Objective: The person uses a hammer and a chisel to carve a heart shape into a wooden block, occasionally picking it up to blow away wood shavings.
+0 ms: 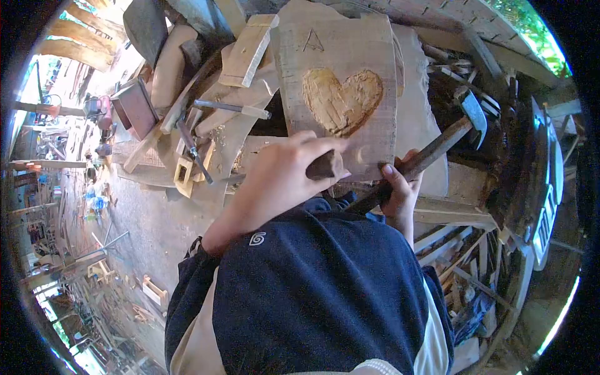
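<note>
A wooden board (369, 44) lies in front of me, with a roughly carved heart (342, 100) in it and an "A" shape marked above. My left hand (284, 165) is closed at the near part of the board, just below the heart. Its fingers curl round a short brown wooden-looking piece (326, 165), seen almost end-on; the rest is hidden. At the board's near right corner, my right hand (401, 190) is wrapped round the wooden handle of a hammer (437, 145). The hammer's metal head points away to the upper right, beyond the board's right edge.
Left of the board lie a chisel-like tool (231, 109), a second handled tool (194, 150), a small hollowed wood block (184, 175) and a pale plank (249, 50). A dark red box (134, 107) sits farther left. Stacked wood strips (475, 262) are at lower right.
</note>
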A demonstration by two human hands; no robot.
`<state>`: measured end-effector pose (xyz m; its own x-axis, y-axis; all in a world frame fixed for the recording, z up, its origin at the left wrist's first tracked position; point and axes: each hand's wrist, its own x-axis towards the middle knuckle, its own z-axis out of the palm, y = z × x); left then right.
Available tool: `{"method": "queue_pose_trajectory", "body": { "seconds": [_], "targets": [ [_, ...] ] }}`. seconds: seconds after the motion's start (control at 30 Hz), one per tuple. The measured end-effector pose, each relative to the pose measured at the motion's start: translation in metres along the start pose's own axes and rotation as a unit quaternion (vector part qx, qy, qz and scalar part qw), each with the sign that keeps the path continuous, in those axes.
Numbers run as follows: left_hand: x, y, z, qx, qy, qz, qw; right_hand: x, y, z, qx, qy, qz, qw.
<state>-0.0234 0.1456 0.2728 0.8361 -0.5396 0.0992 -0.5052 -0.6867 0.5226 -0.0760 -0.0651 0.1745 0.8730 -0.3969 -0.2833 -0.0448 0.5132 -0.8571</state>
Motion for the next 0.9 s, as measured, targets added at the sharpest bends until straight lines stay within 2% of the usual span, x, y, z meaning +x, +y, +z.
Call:
{"method": "queue_pose_trajectory", "body": {
  "seconds": [0.03, 0.07, 0.13, 0.17, 0.23, 0.27, 0.33, 0.37, 0.43, 0.47, 0.5, 0.57, 0.6, 0.63, 0.7, 0.73, 0.77, 0.83, 0.87, 0.9],
  "targets": [
    [0.000, -0.004, 0.002, -0.085, 0.019, 0.036, 0.996, -0.003, -0.003, 0.006, 0.012, 0.012, 0.002, 1.000],
    [0.000, -0.004, 0.006, -0.083, 0.018, 0.034, 0.996, -0.004, -0.004, 0.010, 0.024, 0.024, 0.003, 0.999],
    [0.003, 0.000, 0.015, -0.164, 0.109, -0.003, 0.980, -0.001, -0.002, 0.006, 0.022, 0.023, 0.001, 0.999],
    [0.002, 0.003, 0.013, -0.165, 0.109, -0.004, 0.980, 0.000, 0.000, 0.002, 0.018, 0.023, -0.004, 1.000],
    [0.000, 0.012, 0.007, -0.071, -0.069, -0.123, 0.988, 0.002, 0.004, -0.006, 0.037, 0.004, -0.007, 0.999],
    [-0.002, 0.009, 0.009, -0.071, -0.068, -0.124, 0.987, 0.004, 0.007, -0.010, 0.058, -0.016, -0.013, 0.998],
    [-0.006, 0.000, 0.011, -0.118, 0.015, -0.003, 0.993, 0.005, 0.010, -0.016, 0.056, -0.024, -0.007, 0.998],
    [-0.007, -0.003, 0.009, -0.118, 0.015, -0.004, 0.993, 0.006, 0.011, -0.018, 0.055, -0.033, -0.002, 0.998],
    [-0.009, -0.008, 0.005, -0.163, 0.075, 0.017, 0.984, 0.007, 0.011, -0.018, 0.052, -0.021, 0.004, 0.998],
    [-0.014, -0.015, 0.014, -0.185, 0.145, -0.004, 0.972, 0.008, 0.011, -0.018, 0.050, -0.007, 0.009, 0.999],
    [-0.014, -0.020, 0.018, -0.185, 0.143, -0.004, 0.972, 0.010, 0.012, -0.021, 0.050, -0.006, 0.010, 0.999],
    [-0.011, -0.029, 0.022, -0.297, 0.263, -0.153, 0.905, 0.014, 0.015, -0.028, 0.042, -0.011, 0.022, 0.999],
    [-0.011, -0.029, 0.017, -0.343, 0.243, -0.212, 0.882, 0.014, 0.014, -0.029, 0.041, -0.009, 0.024, 0.999],
    [-0.010, -0.035, 0.018, -0.344, 0.242, -0.214, 0.882, 0.012, 0.014, -0.029, 0.043, -0.008, 0.036, 0.998],
    [-0.009, -0.045, 0.023, -0.396, 0.182, -0.185, 0.881, 0.013, 0.017, -0.032, 0.043, -0.004, 0.049, 0.998],
    [-0.007, -0.042, 0.026, -0.425, 0.178, -0.139, 0.877, 0.016, 0.021, -0.036, 0.042, -0.005, 0.039, 0.998],
    [-0.007, -0.040, 0.025, -0.427, 0.176, -0.141, 0.876, 0.018, 0.024, -0.039, 0.041, -0.007, 0.029, 0.999],
    [-0.009, -0.037, 0.023, -0.354, 0.105, -0.175, 0.913, 0.019, 0.022, -0.038, 0.043, -0.011, 0.035, 0.998],
    [-0.009, -0.035, 0.024, -0.355, 0.104, -0.176, 0.912, 0.019, 0.020, -0.037, 0.047, -0.018, 0.041, 0.998],
    [-0.007, -0.032, 0.027, -0.423, 0.134, -0.151, 0.883, 0.019, 0.019, -0.034, 0.046, -0.017, 0.041, 0.998]
  ]
}}
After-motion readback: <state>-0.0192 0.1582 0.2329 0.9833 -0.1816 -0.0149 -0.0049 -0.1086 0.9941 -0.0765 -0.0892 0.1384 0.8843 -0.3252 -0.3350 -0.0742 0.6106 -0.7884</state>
